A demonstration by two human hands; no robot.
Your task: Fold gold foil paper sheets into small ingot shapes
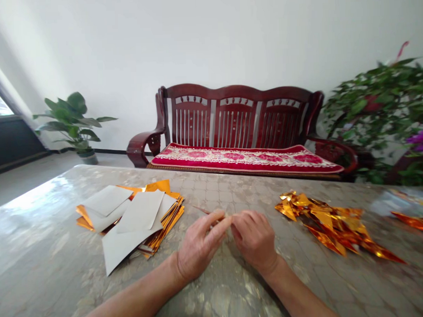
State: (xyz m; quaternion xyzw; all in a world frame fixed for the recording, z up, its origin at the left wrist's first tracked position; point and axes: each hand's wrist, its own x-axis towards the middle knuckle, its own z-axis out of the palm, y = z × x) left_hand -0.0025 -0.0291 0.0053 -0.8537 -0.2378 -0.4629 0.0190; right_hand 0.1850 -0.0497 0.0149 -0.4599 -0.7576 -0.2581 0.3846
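My left hand (202, 244) and my right hand (254, 238) meet over the middle of the table, fingertips close together. Both are closed on a piece of foil paper (203, 210). Only a thin, pointed edge of it sticks out to the left, past my left fingers; the rest is hidden. Left of my hands lies a loose stack of foil paper sheets (139, 212), some with the pale side up, others showing orange-gold edges. To the right is a pile of folded gold foil pieces (330, 221), shiny and pointed.
The table (216, 292) has a patterned, glossy cover. At its right edge are a clear plastic bag (403, 201) and more orange foil (417, 223). Beyond stand a dark red wooden bench (234, 114) with a red floral cushion (246, 159), and potted plants (71, 119) on either side.
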